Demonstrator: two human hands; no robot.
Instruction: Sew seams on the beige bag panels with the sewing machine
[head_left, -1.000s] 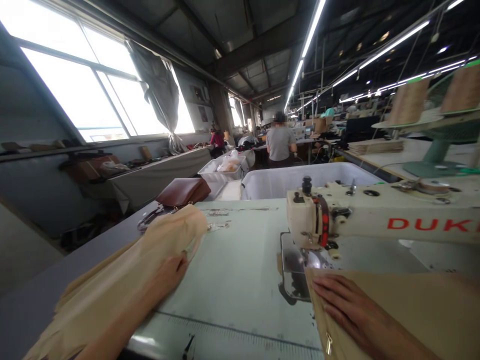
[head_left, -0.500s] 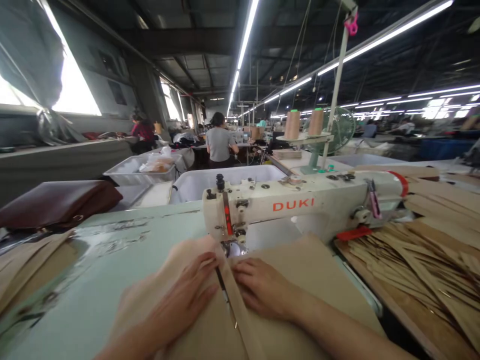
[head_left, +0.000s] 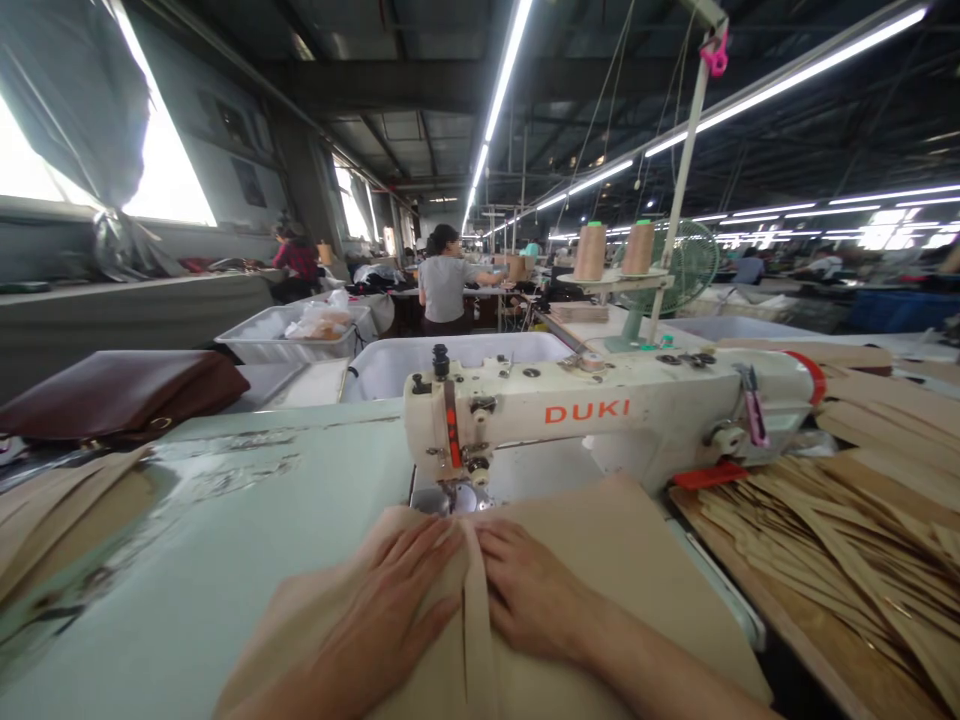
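Beige fabric lies on the machine bed, and a narrow folded strip runs down its middle beside a dark slit. My left hand rests flat on the cloth left of the strip, fingers stretched toward the needle. On the other side my right hand lies on the fabric, its fingertips at the strip's edge. Just beyond the fingertips is the presser foot of a white sewing machine lettered DUKI. The fabric's far edge stops slightly short of the foot.
A wooden board with several beige strips stands at right. More beige pieces and a dark red bag lie at left. Behind the machine are a white bin, thread cones and a person.
Both hands have come closer together at the strip, and the fabric's left part has shifted back from the needle area. The slit has narrowed, hiding the dark, shiny line inside.
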